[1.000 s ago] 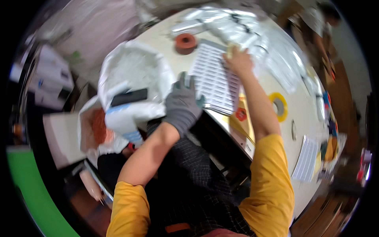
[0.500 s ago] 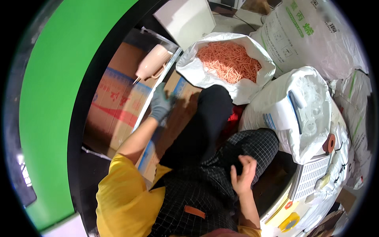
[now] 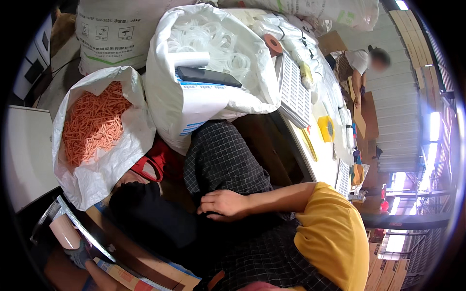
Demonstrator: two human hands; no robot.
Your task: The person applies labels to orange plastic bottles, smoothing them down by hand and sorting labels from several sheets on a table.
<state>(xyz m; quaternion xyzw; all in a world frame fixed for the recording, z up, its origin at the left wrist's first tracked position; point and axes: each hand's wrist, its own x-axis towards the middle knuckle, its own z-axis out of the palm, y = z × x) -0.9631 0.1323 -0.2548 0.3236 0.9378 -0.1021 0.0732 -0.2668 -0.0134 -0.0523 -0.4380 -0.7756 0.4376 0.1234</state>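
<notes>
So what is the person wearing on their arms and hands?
The left hand wears a grey knitted work glove. The right hand is bare, with no glove, and its forearm is uncovered too. Higher up, a short yellow sleeve covers the right upper arm. No watch, ring or band shows on the right wrist.
</notes>
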